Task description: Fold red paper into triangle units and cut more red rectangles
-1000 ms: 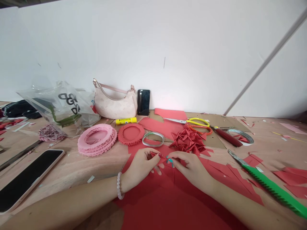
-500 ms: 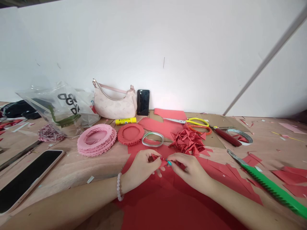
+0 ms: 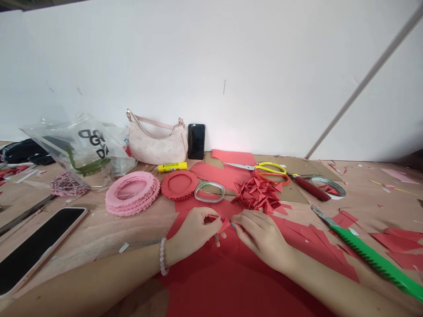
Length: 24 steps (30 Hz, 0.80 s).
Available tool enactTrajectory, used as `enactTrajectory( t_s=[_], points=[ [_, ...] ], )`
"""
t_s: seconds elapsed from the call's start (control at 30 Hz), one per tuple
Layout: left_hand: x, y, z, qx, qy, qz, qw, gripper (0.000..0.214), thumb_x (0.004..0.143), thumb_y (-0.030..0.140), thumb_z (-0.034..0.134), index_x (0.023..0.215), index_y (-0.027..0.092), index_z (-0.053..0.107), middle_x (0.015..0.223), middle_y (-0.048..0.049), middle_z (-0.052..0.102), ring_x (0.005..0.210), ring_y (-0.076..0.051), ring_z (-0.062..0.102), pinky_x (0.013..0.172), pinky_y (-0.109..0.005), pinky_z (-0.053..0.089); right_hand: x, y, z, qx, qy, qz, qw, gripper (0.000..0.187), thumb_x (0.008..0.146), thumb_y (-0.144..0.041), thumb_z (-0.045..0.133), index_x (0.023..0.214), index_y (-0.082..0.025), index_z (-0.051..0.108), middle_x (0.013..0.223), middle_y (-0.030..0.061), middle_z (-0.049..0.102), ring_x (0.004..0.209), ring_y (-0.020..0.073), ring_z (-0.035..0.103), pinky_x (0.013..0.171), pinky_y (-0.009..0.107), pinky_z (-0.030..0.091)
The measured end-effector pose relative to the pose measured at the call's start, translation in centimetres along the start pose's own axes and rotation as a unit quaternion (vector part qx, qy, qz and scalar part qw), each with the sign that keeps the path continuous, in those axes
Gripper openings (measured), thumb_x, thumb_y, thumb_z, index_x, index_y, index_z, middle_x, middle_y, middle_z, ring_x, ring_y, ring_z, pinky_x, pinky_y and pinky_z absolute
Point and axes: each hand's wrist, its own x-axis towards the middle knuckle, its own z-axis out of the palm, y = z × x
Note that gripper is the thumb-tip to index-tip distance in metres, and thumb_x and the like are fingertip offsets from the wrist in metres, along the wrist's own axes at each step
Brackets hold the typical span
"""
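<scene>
From the head camera, the left hand (image 3: 194, 231) curls inward with its thumb and forefinger pinched together on a small piece of folded red paper (image 3: 225, 226), its lower fingers bent loosely beneath. The right hand (image 3: 261, 235) has its fingers drawn in, thumb and forefinger closed on the right end of that same piece, so the paper sits between the two sets of fingertips. A large red sheet (image 3: 238, 281) spreads below both hands. A pile of folded red pieces (image 3: 258, 192) lies just beyond the right hand, with scissors (image 3: 241, 166) behind it and a green-handled knife (image 3: 370, 251) farther off to that hand's right. Just beyond the left hand lies a white ring (image 3: 209, 200); to the left of the ring come a red frilled disc (image 3: 167, 189) and a stack of pink frilled rings (image 3: 132, 209), with a yellow glue stick (image 3: 172, 167) behind them. A phone (image 3: 41, 248) lies flat, well to the left of the left hand, and a beaded bracelet (image 3: 162, 257) circles the left wrist.
</scene>
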Motion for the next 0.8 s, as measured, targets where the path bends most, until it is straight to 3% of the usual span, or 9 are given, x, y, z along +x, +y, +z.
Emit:
enactTrajectory(
  t_s=[0.2, 0.4, 0.5, 0.7, 0.8],
  points=[
    [0.1, -0.1, -0.1, 0.004, -0.005, 0.009, 1.000, 0.021, 0.079, 0.025, 0.043, 0.070, 0.012, 0.057, 0.063, -0.0028, 0.063, 0.045, -0.009, 0.055, 0.043, -0.017, 0.036, 0.3, -0.3, -0.2, 0.196, -0.014, 0.090, 0.976, 0.016, 0.083, -0.014, 0.042, 0.086, -0.022, 0.056, 0.080, 0.0048, 0.063, 0.070, 0.0162, 0.059, 0.062, 0.027, 0.047],
    [0.1, -0.4, -0.1, 0.005, -0.015, 0.011, 1.000, 0.018, 0.077, 0.022, 0.043, 0.071, 0.013, 0.057, 0.062, -0.0021, 0.062, 0.044, -0.009, 0.053, 0.042, -0.017, 0.034, 0.9, -0.3, -0.2, 0.388, -0.062, 0.202, 0.897, 0.014, 0.076, -0.011, 0.047, 0.082, -0.021, 0.055, 0.081, 0.0017, 0.061, 0.077, 0.0153, 0.058, 0.068, 0.026, 0.047],
    [0.0, -0.5, 0.0, 0.012, -0.021, 0.030, 0.999, 0.015, 0.075, 0.016, 0.044, 0.067, 0.014, 0.056, 0.061, -0.0006, 0.062, 0.045, -0.008, 0.053, 0.044, -0.017, 0.036, 0.9, -0.3, -0.1, 0.465, -0.064, 0.214, 0.857, 0.014, 0.073, -0.009, 0.050, 0.081, -0.021, 0.052, 0.081, 0.0004, 0.056, 0.077, 0.0144, 0.057, 0.072, 0.027, 0.046],
    [-0.2, -0.2, 0.1, 0.043, -0.029, 0.058, 0.997, 0.016, 0.074, 0.014, 0.045, 0.062, 0.014, 0.056, 0.059, -0.0003, 0.060, 0.047, -0.008, 0.053, 0.047, -0.017, 0.038, 1.0, -0.6, -0.3, 0.536, -0.113, 0.205, 0.811, 0.005, 0.081, -0.016, 0.047, 0.084, -0.020, 0.047, 0.080, 0.0000, 0.056, 0.076, 0.0136, 0.056, 0.071, 0.027, 0.042],
    [-0.3, -0.1, 0.1, 0.046, -0.036, 0.053, 0.997, 0.017, 0.076, 0.016, 0.044, 0.064, 0.014, 0.057, 0.062, -0.0006, 0.062, 0.048, -0.008, 0.053, 0.047, -0.017, 0.038, 1.1, -0.8, -0.5, 0.538, -0.121, 0.203, 0.809, 0.003, 0.084, -0.018, 0.046, 0.083, -0.020, 0.045, 0.075, -0.0015, 0.056, 0.072, 0.0127, 0.055, 0.067, 0.026, 0.040]
  ],
)
